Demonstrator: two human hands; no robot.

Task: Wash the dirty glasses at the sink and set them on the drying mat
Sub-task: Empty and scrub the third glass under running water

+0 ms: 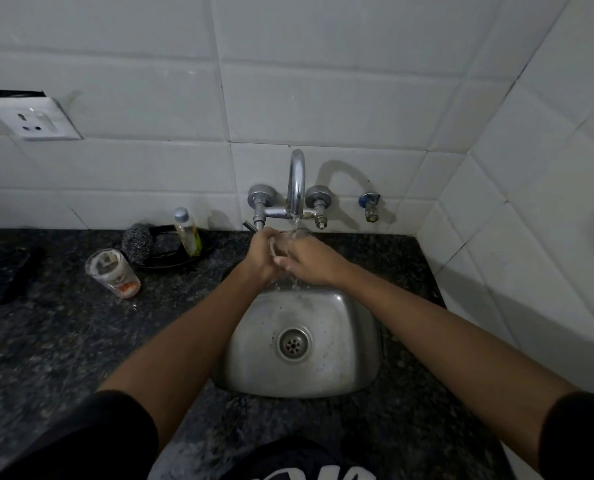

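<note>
The sink [340, 344] is brushed stainless steel, dull grey with water spots, and its drain [294, 344] is a brighter metal ring. The tap [297, 181] is polished chrome, glossy, with a sheen along its curved spout. The countertop [63, 334] is speckled dark granite, smooth with a faint sheen. The wall tiles [323, 98] are white glazed ceramic, smooth. The glass [283, 245] held under the water is clear and wet. Near the countertop's back left, a second glass [112, 273] looks cloudy and smeared. The bottle [187, 232] is clear plastic with a matt grey cap. The scrubber [137, 245] is coarse, tangled steel wool. The socket plate [32, 117] is glossy white plastic.
</note>
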